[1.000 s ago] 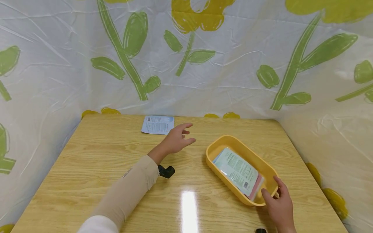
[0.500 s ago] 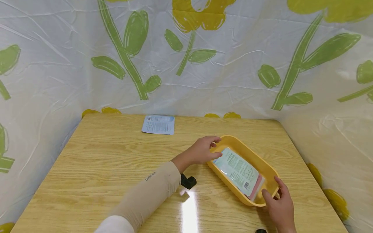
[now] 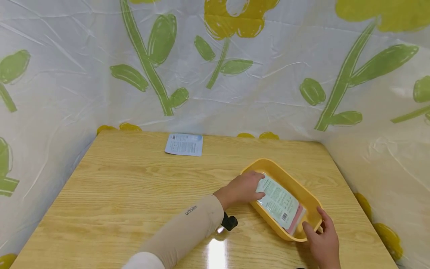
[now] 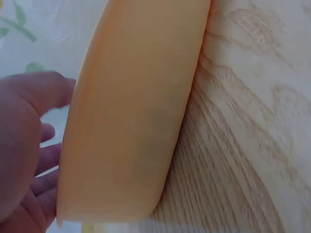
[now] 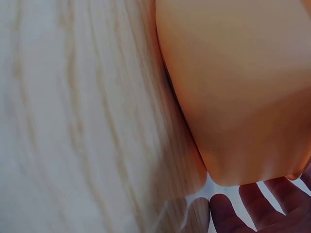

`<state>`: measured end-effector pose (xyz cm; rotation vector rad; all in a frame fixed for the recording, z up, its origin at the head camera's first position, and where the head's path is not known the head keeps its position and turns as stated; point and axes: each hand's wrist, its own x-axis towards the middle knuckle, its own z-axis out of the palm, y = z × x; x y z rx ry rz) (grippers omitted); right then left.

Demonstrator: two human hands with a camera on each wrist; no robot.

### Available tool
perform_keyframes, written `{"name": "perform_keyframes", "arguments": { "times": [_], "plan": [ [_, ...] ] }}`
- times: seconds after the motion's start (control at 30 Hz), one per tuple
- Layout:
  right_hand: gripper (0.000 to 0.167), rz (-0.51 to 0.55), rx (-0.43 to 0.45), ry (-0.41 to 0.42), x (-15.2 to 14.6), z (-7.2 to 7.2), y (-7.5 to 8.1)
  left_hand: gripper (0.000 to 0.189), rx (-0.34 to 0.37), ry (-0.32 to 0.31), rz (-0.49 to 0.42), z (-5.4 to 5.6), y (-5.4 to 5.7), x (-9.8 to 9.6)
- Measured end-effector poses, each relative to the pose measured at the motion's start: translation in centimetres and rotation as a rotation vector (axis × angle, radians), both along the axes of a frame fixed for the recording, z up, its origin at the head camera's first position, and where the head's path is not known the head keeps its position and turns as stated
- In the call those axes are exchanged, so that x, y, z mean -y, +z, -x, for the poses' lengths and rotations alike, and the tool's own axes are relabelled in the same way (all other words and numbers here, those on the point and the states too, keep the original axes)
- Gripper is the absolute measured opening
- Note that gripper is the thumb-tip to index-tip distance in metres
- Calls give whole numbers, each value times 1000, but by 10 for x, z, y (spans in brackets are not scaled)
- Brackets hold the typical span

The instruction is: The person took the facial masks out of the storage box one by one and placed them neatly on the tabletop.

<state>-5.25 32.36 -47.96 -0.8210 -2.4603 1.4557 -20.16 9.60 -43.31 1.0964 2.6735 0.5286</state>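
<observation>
A yellow plastic basket (image 3: 292, 179) stands slantwise on the right half of the wooden table. Inside it lies a pale green printed sachet (image 3: 277, 200) on top of a pink one (image 3: 298, 216). My left hand (image 3: 245, 188) reaches over the basket's left rim, thumb and fingers spread apart at the sachet's upper end. In the left wrist view the fingers (image 4: 48, 90) pass behind the basket wall, so their tips are hidden. At the near right corner my right hand (image 3: 324, 237) grips the rim, thumb on the inner side; its other fingers (image 5: 262, 208) show under the basket's end.
A light blue sachet (image 3: 184, 144) lies flat near the table's back edge, left of centre. A black device (image 3: 230, 222) sits under the left wrist. Flower-printed sheeting (image 3: 215, 101) walls the table (image 3: 134, 186) at the back and sides.
My left hand has moved right and nearer, from the open table beside the blue sachet to over the basket's rim. My right hand stays on the basket, which keeps its place.
</observation>
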Motion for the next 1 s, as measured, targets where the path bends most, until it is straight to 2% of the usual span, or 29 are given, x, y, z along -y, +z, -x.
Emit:
{"name": "perform_keyframes", "arguments": {
  "times": [0.13,0.27,0.63,1.0],
  "plan": [
    [73,-8,8,-3,0,-1,1,60,-67,20,118,-5,-1,-9],
    [73,-13,10,-6,0,-1,0,58,-75,56,163,-7,-4,-12],
    [72,-20,15,-6,-1,-1,-1,50,-26,121,194,-9,-2,-18],
    [72,-17,-5,-3,0,-1,-1,49,-20,153,185,-8,-4,-21]
  ]
}}
